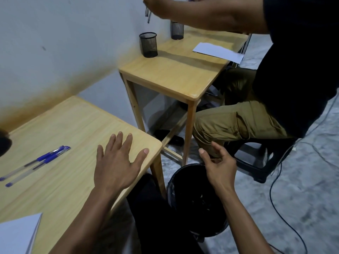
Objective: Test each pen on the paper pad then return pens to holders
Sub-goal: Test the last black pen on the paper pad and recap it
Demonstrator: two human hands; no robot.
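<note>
Blue pens [34, 163] lie on the wooden bench [73, 123], the paper pad [17, 233] at its near edge. Left hand [117, 165] rests flat, grip open and empty; right hand [219, 165] hovers loosely open above a black bin [183, 180].

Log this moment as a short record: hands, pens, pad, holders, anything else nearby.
left hand: open, flat on the near light wooden table, holding nothing
right hand: open, empty, above the black round waste bin
pens: two blue-capped clear pens lying side by side on the near table
pad: white paper pad at the near table's corner
holders: two black mesh cups on the far table, look empty
other: second person seated at the far table
</note>
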